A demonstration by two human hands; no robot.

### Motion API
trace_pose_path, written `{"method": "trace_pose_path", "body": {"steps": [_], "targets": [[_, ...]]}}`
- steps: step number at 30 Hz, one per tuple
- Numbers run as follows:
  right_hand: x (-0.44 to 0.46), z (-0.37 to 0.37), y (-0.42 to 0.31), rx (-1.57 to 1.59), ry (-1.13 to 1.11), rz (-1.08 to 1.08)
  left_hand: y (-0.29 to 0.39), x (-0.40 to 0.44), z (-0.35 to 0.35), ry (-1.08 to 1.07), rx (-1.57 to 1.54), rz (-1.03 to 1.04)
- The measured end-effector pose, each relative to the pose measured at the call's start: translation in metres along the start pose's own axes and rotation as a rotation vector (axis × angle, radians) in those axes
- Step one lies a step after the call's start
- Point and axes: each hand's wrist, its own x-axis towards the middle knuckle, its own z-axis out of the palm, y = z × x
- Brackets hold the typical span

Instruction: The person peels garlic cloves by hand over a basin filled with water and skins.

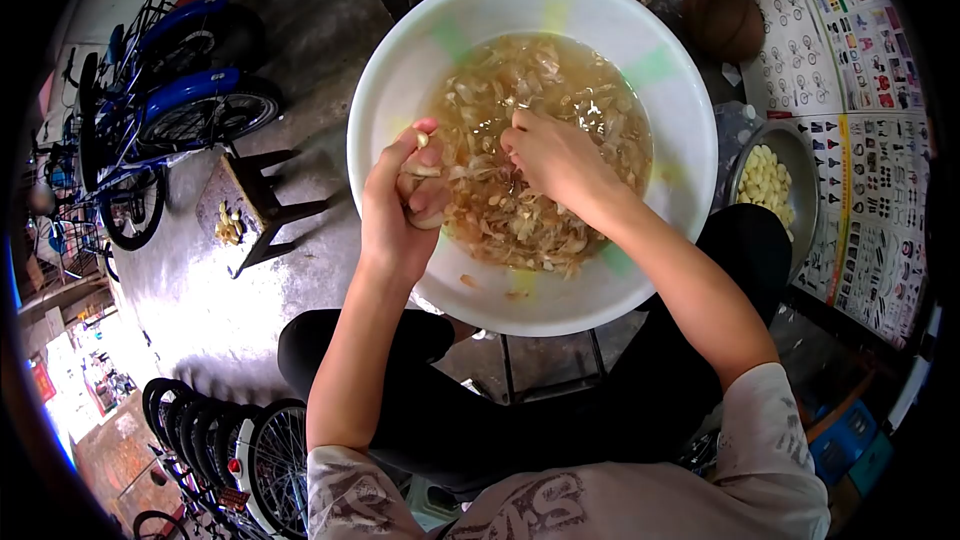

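Observation:
A large white plastic basin (685, 155) stands in front of me, partly filled with cloudy water in which many papery garlic skins (520, 225) float. At the basin's left side, my left hand (392, 210) is closed around several garlic cloves, and a pale clove (422, 140) shows at its fingertips. My right hand (560, 160) is over the middle of the water with its fingers pinched together. Whatever those fingers hold, if anything, is hidden. To the right, a metal bowl (808, 205) contains peeled garlic cloves (765, 183).
A small wooden stool (255, 205) at the left bears a few cloves (229, 224). Blue bicycles (190, 105) stand beyond it, and several tires (215, 440) are at lower left. Printed sheets (865, 170) cover a surface on the right, near a brown round object (722, 20).

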Motion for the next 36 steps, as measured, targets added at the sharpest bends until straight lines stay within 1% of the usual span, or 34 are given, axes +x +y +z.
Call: {"method": "trace_pose_path", "body": {"steps": [1, 2, 4, 5, 7, 8, 9, 10, 11, 12, 13, 15, 16, 18, 19, 21, 22, 24, 28, 30, 31, 33, 36], "targets": [[0.002, -0.003, 0.000, 0.015, -0.073, 0.030, 0.000, 0.001, -0.001, -0.001, 0.000, 0.001], [0.003, -0.006, -0.002, 0.014, -0.073, 0.029, 0.001, 0.001, -0.002, 0.000, 0.008, -0.004], [0.006, -0.014, -0.006, 0.225, -0.024, 0.098, 0.003, 0.002, -0.004, 0.004, 0.014, -0.010], [0.007, -0.015, -0.006, 0.226, -0.028, 0.096, 0.003, 0.002, -0.005, 0.016, 0.017, -0.015], [0.010, -0.023, -0.005, 0.767, -0.038, 0.233, 0.004, 0.001, -0.007, 0.035, 0.015, -0.020], [0.009, -0.032, -0.003, 0.981, -0.173, 0.362, 0.003, 0.001, -0.007, 0.032, 0.017, -0.032], [0.008, -0.034, -0.001, 0.983, -0.177, 0.362, 0.003, 0.000, -0.007, 0.028, 0.019, -0.045], [0.007, -0.036, 0.001, 1.204, -0.187, 0.397, 0.003, 0.000, -0.006, 0.032, 0.018, -0.046], [0.005, -0.038, 0.002, 1.426, -0.196, 0.431, 0.002, -0.001, -0.004, 0.029, 0.084, -0.050], [0.004, -0.044, 0.000, 1.456, -0.211, 0.409, 0.002, -0.001, -0.003, 0.026, 0.150, -0.054], [0.002, -0.045, -0.001, 1.458, -0.213, 0.409, 0.001, 0.000, -0.004, 0.029, 0.150, -0.054], [0.000, -0.046, -0.002, 1.427, -0.197, 0.382, 0.000, 0.001, -0.007, -0.031, 0.328, -0.057], [-0.001, -0.047, -0.002, 1.428, -0.197, 0.382, -0.001, 0.001, -0.005, -0.030, 0.328, -0.058], [-0.004, -0.052, -0.001, 1.353, -0.257, 0.376, -0.002, -0.001, 0.001, -0.017, 0.480, -0.036], [-0.004, -0.055, -0.001, 1.354, -0.256, 0.379, -0.004, -0.001, 0.002, -0.017, 0.480, -0.039], [-0.006, -0.059, -0.002, 1.368, -0.261, 0.379, -0.007, -0.001, 0.005, -0.025, 0.586, -0.017], [-0.006, -0.058, 0.002, 1.369, -0.259, 0.381, -0.008, -0.001, 0.007, -0.026, 0.588, -0.019], [-0.008, -0.054, 0.010, 1.547, -0.329, 0.458, -0.009, -0.002, 0.009, -0.017, 0.657, -0.038], [-0.012, -0.054, 0.011, 1.569, -0.304, 0.520, -0.013, 0.000, 0.010, -0.032, 0.674, -0.039], [-0.012, -0.058, 0.004, 1.419, -0.260, 0.430, -0.013, 0.000, 0.011, -0.028, 0.676, -0.051], [-0.013, -0.056, 0.004, 1.420, -0.259, 0.431, -0.013, 0.000, 0.011, -0.029, 0.676, -0.051], [-0.014, -0.051, 0.005, 1.342, -0.239, 0.365, -0.013, 0.000, 0.012, -0.024, 0.682, -0.059], [-0.016, -0.050, 0.003, 1.356, -0.262, 0.368, -0.014, -0.001, 0.010, -0.036, 0.684, -0.055]]}}
